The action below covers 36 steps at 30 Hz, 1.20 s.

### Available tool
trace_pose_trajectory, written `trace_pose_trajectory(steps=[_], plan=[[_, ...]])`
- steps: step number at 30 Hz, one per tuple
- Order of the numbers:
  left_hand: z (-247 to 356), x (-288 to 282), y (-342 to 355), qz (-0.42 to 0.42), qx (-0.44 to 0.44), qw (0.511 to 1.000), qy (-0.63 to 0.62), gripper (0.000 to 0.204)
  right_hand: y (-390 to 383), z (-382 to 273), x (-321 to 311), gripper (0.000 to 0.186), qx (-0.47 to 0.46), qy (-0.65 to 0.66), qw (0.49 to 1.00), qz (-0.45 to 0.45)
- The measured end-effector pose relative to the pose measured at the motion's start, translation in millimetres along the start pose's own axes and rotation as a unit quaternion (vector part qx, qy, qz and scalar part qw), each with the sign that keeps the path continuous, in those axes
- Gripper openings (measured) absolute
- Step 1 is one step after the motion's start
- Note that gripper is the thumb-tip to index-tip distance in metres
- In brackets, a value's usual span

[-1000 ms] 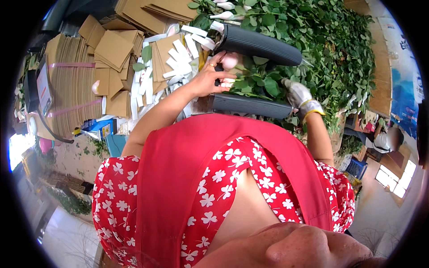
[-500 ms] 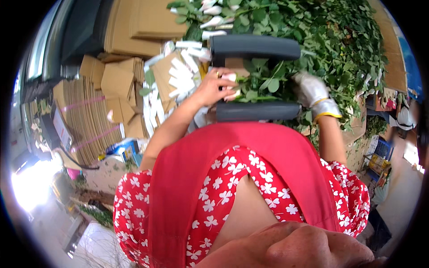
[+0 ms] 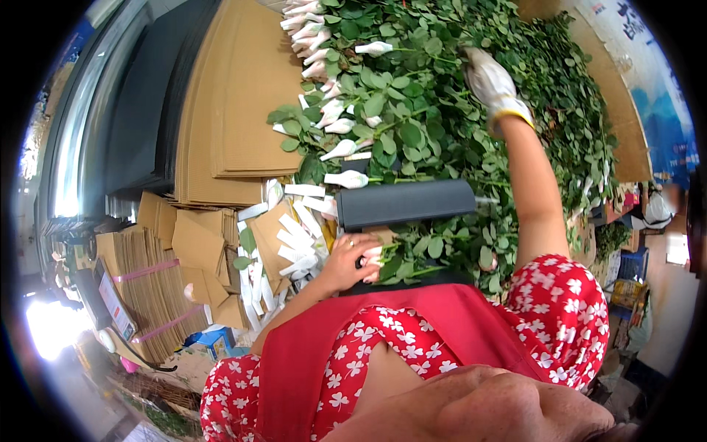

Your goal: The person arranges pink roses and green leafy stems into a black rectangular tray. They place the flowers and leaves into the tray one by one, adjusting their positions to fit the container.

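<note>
My left hand (image 3: 345, 261) is closed around pale rose heads (image 3: 373, 264) at the left end of a leafy bunch (image 3: 423, 258). The bunch lies between a dark padded bar (image 3: 405, 204) and a second dark bar (image 3: 442, 278), partly hidden by my red apron. My right hand (image 3: 492, 85), in a white glove with a yellow cuff, reaches into the big pile of leafy stems (image 3: 552, 88) at the top right; its fingertips are blurred among the leaves. Rose heads in white sleeves (image 3: 344, 149) line that pile's left side.
Large cardboard sheets (image 3: 236, 88) and dark sheets (image 3: 143, 81) stand at the upper left. Bundled cardboard pieces (image 3: 140, 295), white strips (image 3: 294, 236) and a blue box (image 3: 210, 340) lie at the left. A person (image 3: 657, 210) is at the far right.
My right hand has left the bunch and moved up into the stem pile. My left hand stays at the rose heads. The view has shifted, bringing more of the pile and cardboard sheets into sight.
</note>
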<state>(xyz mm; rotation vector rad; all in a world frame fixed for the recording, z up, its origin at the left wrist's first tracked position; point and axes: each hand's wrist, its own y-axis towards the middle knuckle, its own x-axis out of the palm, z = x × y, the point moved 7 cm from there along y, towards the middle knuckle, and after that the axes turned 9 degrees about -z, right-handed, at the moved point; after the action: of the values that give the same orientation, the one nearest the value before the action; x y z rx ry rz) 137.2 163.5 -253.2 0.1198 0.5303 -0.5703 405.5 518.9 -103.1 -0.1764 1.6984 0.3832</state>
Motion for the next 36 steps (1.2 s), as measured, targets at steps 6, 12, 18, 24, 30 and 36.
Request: trace_pose_trajectory(steps=[6, 12, 18, 24, 30, 36], plan=[[2.0, 0.4, 2.0, -0.026, -0.021, 0.999, -0.013, 0.052, 66.8, 104.9, 146.4, 0.040, 0.154, -0.042, 0.959, -0.234], [9.9, -0.2, -11.7, 0.033, -0.003, 0.998, 0.049, 0.052, -3.1, -46.3, -32.4, 0.038, 0.004, -0.077, 0.993, -0.091], [9.1, -5.4, 1.4, 0.026, 0.002, 1.000, -0.010, 0.056, -41.3, 202.4, -92.3, 0.038, 0.132, -0.155, 0.977, -0.059], [17.0, -10.2, 4.4, 0.039, -0.015, 0.999, -0.028, 0.060, -81.6, 11.8, -299.3, 0.031, 0.003, -0.091, 0.961, 0.260], [10.9, -8.5, -0.2, 0.036, 0.058, 0.997, 0.036, 0.050, -168.2, -93.1, -328.8, 0.026, -0.091, 0.011, 0.987, 0.131], [-15.0, 2.4, 1.0, 0.060, -0.026, 0.998, 0.025, 0.054, -273.0, -71.9, -80.8, 0.033, -0.192, -0.022, 0.929, -0.317]])
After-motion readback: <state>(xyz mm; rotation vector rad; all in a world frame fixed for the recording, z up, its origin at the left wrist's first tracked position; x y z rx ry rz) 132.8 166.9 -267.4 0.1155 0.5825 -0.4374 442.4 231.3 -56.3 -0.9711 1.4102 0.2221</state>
